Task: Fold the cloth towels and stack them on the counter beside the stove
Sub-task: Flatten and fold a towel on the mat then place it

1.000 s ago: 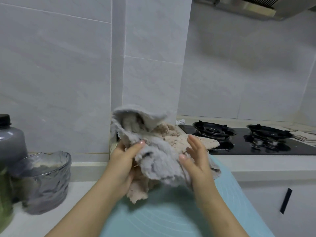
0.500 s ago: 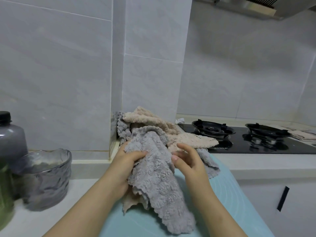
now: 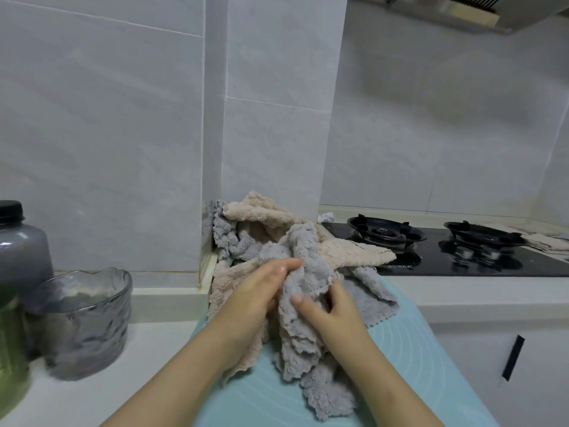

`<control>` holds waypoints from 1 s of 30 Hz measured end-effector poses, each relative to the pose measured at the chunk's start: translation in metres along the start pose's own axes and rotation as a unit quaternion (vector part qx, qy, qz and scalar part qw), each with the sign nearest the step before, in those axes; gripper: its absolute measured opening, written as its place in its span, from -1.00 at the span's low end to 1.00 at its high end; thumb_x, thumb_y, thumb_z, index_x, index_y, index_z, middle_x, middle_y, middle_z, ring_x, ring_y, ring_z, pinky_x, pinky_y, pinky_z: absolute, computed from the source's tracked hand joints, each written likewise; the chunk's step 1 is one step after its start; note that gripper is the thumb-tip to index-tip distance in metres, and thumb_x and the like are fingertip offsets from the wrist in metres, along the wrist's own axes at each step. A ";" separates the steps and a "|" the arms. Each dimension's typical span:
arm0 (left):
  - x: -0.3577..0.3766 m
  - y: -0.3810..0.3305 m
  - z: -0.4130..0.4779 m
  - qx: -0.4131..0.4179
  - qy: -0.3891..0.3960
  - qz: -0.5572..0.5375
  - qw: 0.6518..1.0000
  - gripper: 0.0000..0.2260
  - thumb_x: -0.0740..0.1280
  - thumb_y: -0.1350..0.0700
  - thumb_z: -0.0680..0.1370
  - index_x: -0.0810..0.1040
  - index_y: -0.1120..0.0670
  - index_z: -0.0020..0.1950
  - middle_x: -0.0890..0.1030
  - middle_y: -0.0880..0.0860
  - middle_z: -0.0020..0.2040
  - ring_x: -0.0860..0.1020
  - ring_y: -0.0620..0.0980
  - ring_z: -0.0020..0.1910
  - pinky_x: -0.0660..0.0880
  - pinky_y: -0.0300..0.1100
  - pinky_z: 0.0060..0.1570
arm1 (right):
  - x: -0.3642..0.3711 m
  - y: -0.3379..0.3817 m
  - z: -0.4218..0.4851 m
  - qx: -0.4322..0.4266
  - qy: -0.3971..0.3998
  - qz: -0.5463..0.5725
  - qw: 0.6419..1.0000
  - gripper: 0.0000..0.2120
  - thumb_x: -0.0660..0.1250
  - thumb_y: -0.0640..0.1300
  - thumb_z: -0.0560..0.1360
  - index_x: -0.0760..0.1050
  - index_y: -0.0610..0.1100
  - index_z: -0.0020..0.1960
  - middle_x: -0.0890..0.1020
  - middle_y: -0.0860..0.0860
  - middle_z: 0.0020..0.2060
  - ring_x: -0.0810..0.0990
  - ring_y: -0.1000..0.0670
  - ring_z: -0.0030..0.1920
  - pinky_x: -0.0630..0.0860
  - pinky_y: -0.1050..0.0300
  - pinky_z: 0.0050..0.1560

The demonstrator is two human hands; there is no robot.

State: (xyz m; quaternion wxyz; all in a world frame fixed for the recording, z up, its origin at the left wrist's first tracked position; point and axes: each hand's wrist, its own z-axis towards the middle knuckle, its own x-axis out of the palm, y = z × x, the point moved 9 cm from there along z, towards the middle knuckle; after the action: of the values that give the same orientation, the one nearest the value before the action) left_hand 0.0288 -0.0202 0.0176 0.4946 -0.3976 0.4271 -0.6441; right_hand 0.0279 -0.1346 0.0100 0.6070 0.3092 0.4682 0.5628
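Observation:
A crumpled grey towel [image 3: 304, 340] hangs bunched between my hands over a light blue mat [image 3: 409, 359]. My left hand [image 3: 258, 294] grips its upper part, thumb and fingers pinching the fabric. My right hand [image 3: 326, 306] holds the same towel from the right, thumb pressed on the cloth. Behind them a heap of beige towels [image 3: 261, 217] and grey towels [image 3: 228, 238] lies piled in the wall corner beside the black gas stove [image 3: 446, 251]. One beige towel corner [image 3: 369, 254] reaches onto the stove's edge.
A ribbed glass bowl [image 3: 83, 322] and a dark-capped jar [image 3: 18, 248] stand on the white counter at the left. A green bottle [image 3: 9, 349] sits at the left edge. Another beige cloth [image 3: 548, 241] lies right of the burners. A cabinet handle [image 3: 512, 357] shows below.
The grey towel came down from its raised position onto the mat and now hangs lower. Both hands shifted down and closer together, regripping it.

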 end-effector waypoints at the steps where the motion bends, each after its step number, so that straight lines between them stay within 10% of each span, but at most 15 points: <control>1: -0.004 -0.001 0.001 0.008 -0.018 0.027 0.999 -0.82 0.26 0.11 0.55 0.67 -0.06 -0.05 0.69 -0.05 -0.02 0.63 -0.09 0.01 0.52 -0.21 0.00 | -0.004 -0.002 0.001 0.016 -0.014 0.017 1.000 -0.71 0.40 -0.02 0.45 0.46 0.15 0.14 0.65 0.16 0.04 0.61 0.21 0.03 0.55 0.26 0.06; 4: -0.017 -0.007 -0.001 0.026 -0.096 0.059 0.993 -0.83 0.41 0.30 0.44 0.65 0.03 -0.24 0.67 -0.04 -0.26 0.61 -0.12 -0.22 0.50 -0.34 -0.23 | -0.007 -0.005 0.002 0.054 -0.027 0.114 0.992 -0.83 0.31 -0.22 0.51 0.58 0.02 0.00 0.71 -0.03 -0.07 0.67 -0.03 -0.02 0.59 0.02 0.04; 8: -0.042 0.004 0.000 -0.008 -0.217 -0.066 0.974 -0.58 0.52 0.29 0.28 0.51 0.04 0.07 0.55 0.09 -0.05 0.57 0.02 -0.09 0.54 -0.07 -0.05 | 0.009 -0.009 0.003 0.109 0.034 0.333 0.936 -0.64 0.40 -0.24 0.34 0.55 -0.19 0.14 0.66 -0.21 0.03 0.64 -0.20 0.05 0.55 -0.09 0.11; 11: -0.022 0.027 0.002 -0.149 -0.106 -0.202 0.962 -0.18 0.59 0.16 0.16 0.34 0.02 0.37 0.52 0.20 0.22 0.58 0.19 0.09 0.50 0.11 0.13 | 0.023 -0.007 0.001 0.131 0.099 0.420 0.893 -0.29 0.56 -0.12 0.13 0.50 -0.29 0.24 0.59 -0.27 0.16 0.57 -0.24 0.18 0.50 -0.11 0.18; 14: 0.002 0.025 -0.002 -0.189 0.013 -0.273 0.943 -0.49 0.49 0.14 0.31 0.51 0.16 0.24 0.61 0.26 0.12 0.60 0.21 0.08 0.48 0.12 0.16 | 0.020 -0.007 0.001 0.129 0.126 0.437 0.881 -0.27 0.63 -0.08 -0.02 0.60 -0.28 0.11 0.62 -0.27 0.09 0.63 -0.20 0.07 0.58 -0.04 0.05; 19: -0.045 -0.006 0.007 -0.039 -0.150 -0.215 0.964 -0.55 0.37 0.34 0.30 0.54 -0.07 0.09 0.65 0.21 -0.05 0.62 0.20 -0.09 0.52 0.13 0.02 | -0.014 -0.008 0.011 0.091 0.009 0.439 0.894 -0.36 0.59 -0.12 0.12 0.55 -0.29 0.16 0.65 -0.23 0.05 0.64 -0.17 0.05 0.60 -0.01 0.02; 24: -0.083 -0.003 0.001 -0.058 -0.244 0.113 0.962 -0.91 0.36 0.19 0.48 0.50 0.03 -0.07 0.60 0.13 -0.04 0.54 0.06 -0.15 0.44 -0.14 -0.16 | -0.095 -0.043 -0.001 0.133 -0.332 0.088 0.930 -0.73 0.29 -0.12 0.52 0.46 -0.17 0.20 0.58 -0.10 -0.09 0.50 -0.09 -0.13 0.44 0.03 -0.10; 30: -0.069 0.003 0.003 -0.075 -0.177 0.404 0.895 -0.68 0.38 -0.16 0.44 0.38 0.06 -0.20 0.47 -0.07 -0.26 0.45 -0.06 -0.24 0.28 -0.18 -0.31 | -0.063 -0.060 0.004 0.220 -0.123 -0.238 0.938 -0.40 0.30 -0.01 0.44 0.17 0.06 0.43 0.49 -0.01 0.25 0.45 -0.13 0.24 0.38 -0.08 0.27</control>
State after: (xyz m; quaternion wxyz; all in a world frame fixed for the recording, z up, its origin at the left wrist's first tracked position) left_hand 0.0460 0.0461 0.0095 0.7481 -0.3344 0.5034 -0.2741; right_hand 0.0595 -0.2058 -0.0292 0.6930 0.3816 0.5619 0.2416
